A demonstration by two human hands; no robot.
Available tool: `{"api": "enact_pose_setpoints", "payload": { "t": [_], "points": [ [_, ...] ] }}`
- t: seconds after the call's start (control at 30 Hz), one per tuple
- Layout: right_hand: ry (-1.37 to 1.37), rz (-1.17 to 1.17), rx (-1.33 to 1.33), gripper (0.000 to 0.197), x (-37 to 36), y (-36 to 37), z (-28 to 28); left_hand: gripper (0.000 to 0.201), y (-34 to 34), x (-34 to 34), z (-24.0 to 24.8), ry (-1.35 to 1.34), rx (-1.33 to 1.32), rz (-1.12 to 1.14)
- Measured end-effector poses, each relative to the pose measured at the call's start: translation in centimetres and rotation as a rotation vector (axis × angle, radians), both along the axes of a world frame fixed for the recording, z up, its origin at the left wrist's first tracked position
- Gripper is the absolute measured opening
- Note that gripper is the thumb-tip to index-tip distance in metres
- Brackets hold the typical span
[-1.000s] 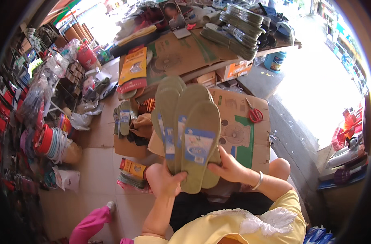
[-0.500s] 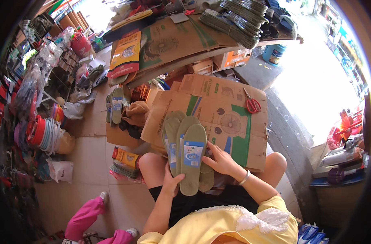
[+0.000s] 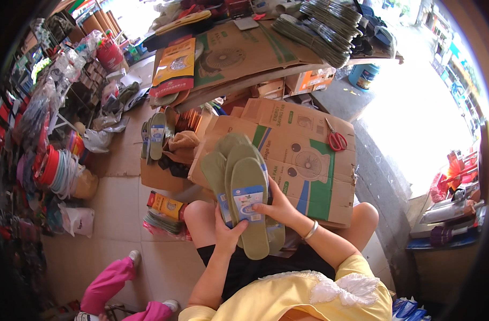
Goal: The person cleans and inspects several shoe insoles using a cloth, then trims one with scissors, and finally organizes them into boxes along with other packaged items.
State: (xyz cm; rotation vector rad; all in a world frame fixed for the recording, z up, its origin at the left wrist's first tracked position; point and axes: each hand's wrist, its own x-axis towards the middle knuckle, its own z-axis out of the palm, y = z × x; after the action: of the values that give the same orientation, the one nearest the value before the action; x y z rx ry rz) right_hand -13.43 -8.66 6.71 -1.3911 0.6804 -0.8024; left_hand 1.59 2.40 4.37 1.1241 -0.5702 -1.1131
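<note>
A fanned stack of olive-green shoe insoles (image 3: 249, 182) with blue paper labels is held over my lap. My left hand (image 3: 228, 229) grips the stack from its left side, thumb lying across the front insole below the label. My right hand (image 3: 276, 206) holds it from the right, thumb pressed on the blue label and fingers behind. Several insoles overlap, so their exact number is hidden. Beneath and beyond the stack lies a flattened brown cardboard box (image 3: 303, 182), and red-handled scissors (image 3: 337, 140) rest on its right part.
A table (image 3: 287, 71) ahead carries bundled insoles (image 3: 322, 32) and a yellow-red package (image 3: 175, 67). At left, a carton holds more insoles (image 3: 157, 135) and a brown cloth (image 3: 183, 147). Another insole pile (image 3: 163, 220) sits on the floor. A person in pink trousers (image 3: 113, 283) is at lower left.
My right hand has moved left from the stack's edge, its thumb now on the label. The insoles have fanned wider at the top, tilting left.
</note>
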Motion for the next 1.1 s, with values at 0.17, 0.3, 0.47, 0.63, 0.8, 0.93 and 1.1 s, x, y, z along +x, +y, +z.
{"api": "enact_pose_setpoints", "payload": {
  "t": [0.17, 0.3, 0.47, 0.63, 0.8, 0.93, 1.1],
  "points": [
    [0.004, -0.001, -0.217, 0.083, -1.3, -2.5, 6.6, 0.083, -3.1, 1.2, 7.8, -0.571, 0.007, -0.147],
    [0.005, -0.031, -0.425, 0.091, -2.1, -4.5, 8.3, 0.087, -6.8, 1.9, 7.9, -0.481, -0.36, -0.117],
    [-0.042, -0.058, -0.44, 0.103, -2.7, -5.1, 6.6, 0.099, -9.2, 1.3, 8.6, -0.5, -0.481, -0.168],
    [-0.271, 0.011, -0.291, 0.114, -2.2, -5.2, 4.1, 0.111, -9.2, 0.4, 7.0, -0.494, -0.563, -0.16],
    [-0.129, 0.043, -0.166, 0.111, -3.1, -5.9, 1.2, 0.114, -9.6, 1.1, 3.1, -0.634, -0.156, -0.328],
    [0.043, 0.006, -0.412, 0.095, -3.7, -6.2, 2.8, 0.106, -9.7, 0.7, 4.5, -0.502, -0.372, -0.248],
    [-0.065, -0.106, -0.258, 0.081, -2.4, -5.4, 3.0, 0.089, -10.7, 1.3, 3.7, -0.49, -0.538, -0.164]
  ]
}}
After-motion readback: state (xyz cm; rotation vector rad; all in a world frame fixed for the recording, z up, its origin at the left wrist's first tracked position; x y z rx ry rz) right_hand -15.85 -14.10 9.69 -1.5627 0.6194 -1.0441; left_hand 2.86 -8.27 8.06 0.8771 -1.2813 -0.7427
